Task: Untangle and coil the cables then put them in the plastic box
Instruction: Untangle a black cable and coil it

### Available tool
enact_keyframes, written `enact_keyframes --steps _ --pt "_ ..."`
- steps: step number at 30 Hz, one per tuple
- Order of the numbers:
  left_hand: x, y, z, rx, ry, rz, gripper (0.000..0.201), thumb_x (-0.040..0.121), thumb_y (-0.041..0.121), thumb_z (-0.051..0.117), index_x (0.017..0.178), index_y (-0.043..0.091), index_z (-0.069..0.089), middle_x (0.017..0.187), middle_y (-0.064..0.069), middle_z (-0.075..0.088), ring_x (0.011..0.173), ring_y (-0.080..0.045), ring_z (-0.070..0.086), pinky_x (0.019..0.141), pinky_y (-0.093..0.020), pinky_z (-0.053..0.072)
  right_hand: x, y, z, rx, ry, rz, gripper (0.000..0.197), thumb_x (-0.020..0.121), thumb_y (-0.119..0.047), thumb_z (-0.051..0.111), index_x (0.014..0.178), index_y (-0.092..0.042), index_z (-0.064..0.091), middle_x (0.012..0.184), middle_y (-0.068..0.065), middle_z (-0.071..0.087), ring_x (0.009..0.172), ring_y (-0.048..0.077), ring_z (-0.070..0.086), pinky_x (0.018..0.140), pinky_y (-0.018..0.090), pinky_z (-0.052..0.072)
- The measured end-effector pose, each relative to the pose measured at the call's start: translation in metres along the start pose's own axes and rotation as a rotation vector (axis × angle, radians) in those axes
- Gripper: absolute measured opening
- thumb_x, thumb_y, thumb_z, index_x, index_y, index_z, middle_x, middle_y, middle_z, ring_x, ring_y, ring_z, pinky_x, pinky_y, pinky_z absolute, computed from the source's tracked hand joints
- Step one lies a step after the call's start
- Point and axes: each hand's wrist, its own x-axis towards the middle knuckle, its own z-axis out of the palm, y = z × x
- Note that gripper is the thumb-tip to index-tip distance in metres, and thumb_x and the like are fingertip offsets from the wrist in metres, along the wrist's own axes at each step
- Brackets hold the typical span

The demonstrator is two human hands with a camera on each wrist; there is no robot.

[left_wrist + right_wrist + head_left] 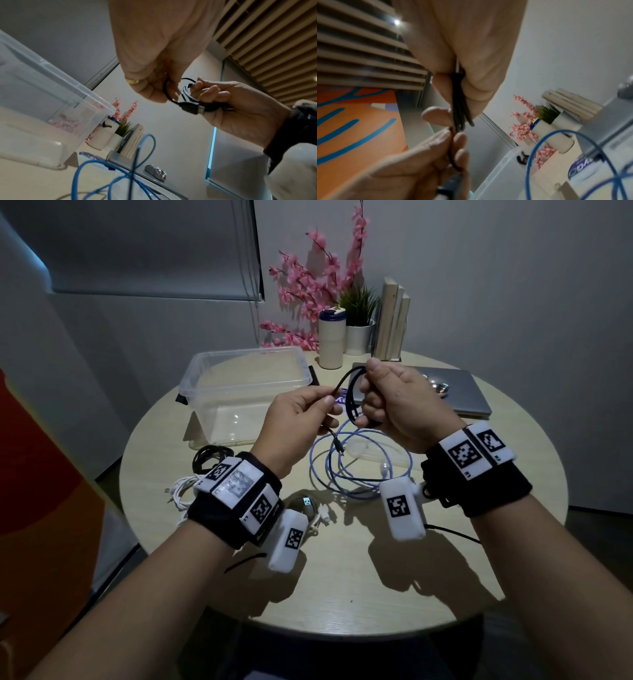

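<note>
I hold a black cable (340, 385) above the round table (376, 577). My right hand (368, 405) grips its coiled loops (458, 115), and a USB plug (192, 108) sticks out beside that fist. My left hand (329, 405) pinches the free strand just left of the coil. The small end plug (339, 448) dangles below. The clear plastic box (239, 387) stands open behind and left of my hands, with no cable visible inside. A blue cable (313, 470) lies in loose loops on the table under my hands.
White cables (185, 491) and a small black coil (209, 457) lie at the table's left. Another pale cable (315, 515) lies near my left wrist. A closed laptop (472, 395) with a mouse (438, 386) sits back right. A tumbler (330, 344), plants and books stand behind.
</note>
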Motion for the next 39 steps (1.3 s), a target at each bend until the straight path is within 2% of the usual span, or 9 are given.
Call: enact_keyframes --steps 6,9,12,18,22,27,30,34,39 --pt "-0.002 -0.003 -0.004 0.035 -0.134 -0.002 0.024 0.096 0.007 0.049 0.101 0.022 0.067 0.065 0.016 0.065 0.062 -0.002 0.054 0.059 -0.014 0.04 -0.002 -0.003 0.0 -0.001 -0.032 -0.004 0.039 0.102 -0.029 0.034 0.071 -0.009 0.045 0.061 0.005 0.037 0.054 0.013 0.042 0.061 0.027 0.045" --pt "-0.002 -0.005 -0.006 -0.06 -0.165 -0.046 0.025 0.097 0.004 0.046 0.107 0.016 0.065 0.07 0.011 0.063 0.058 -0.003 0.051 0.055 -0.013 0.039 -0.003 -0.002 -0.004 -0.206 0.017 -0.028 0.039 0.102 -0.031 0.033 0.072 -0.013 0.049 0.063 0.002 0.04 0.058 0.012 0.036 0.056 0.022 0.03" --pt "-0.004 -0.005 -0.006 -0.1 -0.206 -0.084 0.025 0.098 0.001 0.043 0.098 0.013 0.065 0.076 0.003 0.061 0.056 -0.001 0.051 0.055 -0.012 0.043 -0.006 -0.003 -0.006 -0.21 0.022 0.002 0.032 0.101 -0.026 0.038 0.081 -0.009 0.056 0.059 0.001 0.042 0.052 0.009 0.039 0.048 0.019 0.032" --pt "0.001 -0.008 -0.014 -0.105 -0.134 -0.089 0.025 0.099 0.0 0.04 0.092 0.01 0.062 0.087 -0.01 0.058 0.062 -0.008 0.051 0.062 -0.017 0.046 -0.008 -0.005 -0.011 -0.244 0.06 0.044 0.015 0.094 -0.012 0.053 0.091 -0.008 0.067 0.064 0.01 0.042 0.051 0.014 0.045 0.044 0.019 0.042" --pt "0.001 -0.014 -0.02 0.159 -0.107 -0.048 0.021 0.093 0.0 0.052 0.089 0.015 0.066 0.081 -0.002 0.064 0.067 -0.011 0.058 0.069 -0.021 0.05 -0.01 -0.008 -0.01 -0.186 0.007 0.099 0.016 0.095 -0.007 0.049 0.091 0.0 0.062 0.068 0.01 0.045 0.061 0.018 0.049 0.052 0.022 0.053" --pt "0.0 -0.015 -0.025 0.342 0.033 -0.049 0.011 0.089 0.008 0.062 0.084 0.014 0.069 0.074 0.001 0.068 0.07 -0.011 0.066 0.071 -0.016 0.053 -0.012 -0.007 -0.005 -0.295 -0.073 0.098 0.02 0.097 -0.006 0.046 0.098 -0.006 0.066 0.088 0.017 0.051 0.07 0.014 0.048 0.063 0.029 0.042" --pt "0.002 -0.013 -0.025 0.241 0.085 -0.08 0.019 0.09 0.003 0.058 0.077 0.014 0.066 0.068 -0.001 0.068 0.067 -0.016 0.068 0.075 -0.031 0.058 -0.011 -0.003 -0.003 -0.232 -0.052 0.135 0.021 0.096 -0.008 0.048 0.108 -0.003 0.065 0.086 0.012 0.05 0.073 0.014 0.048 0.067 0.038 0.052" --pt "0.001 -0.005 -0.02 -0.064 0.115 -0.157 0.018 0.093 -0.001 0.053 0.08 0.008 0.061 0.07 -0.005 0.066 0.062 -0.009 0.066 0.064 -0.019 0.056 -0.01 0.001 0.001 -0.192 -0.003 0.156 0.019 0.096 -0.011 0.049 0.104 -0.008 0.066 0.101 0.013 0.052 0.074 0.016 0.046 0.063 0.037 0.058" --pt "-0.001 -0.003 -0.016 -0.281 0.142 -0.204 0.012 0.093 -0.002 0.052 0.085 0.004 0.058 0.061 0.001 0.068 0.059 -0.01 0.067 0.06 -0.017 0.056 -0.01 0.007 0.005 -0.199 -0.013 0.187 0.02 0.096 -0.012 0.051 0.107 -0.008 0.067 0.087 0.007 0.052 0.074 0.016 0.044 0.07 0.045 0.058"
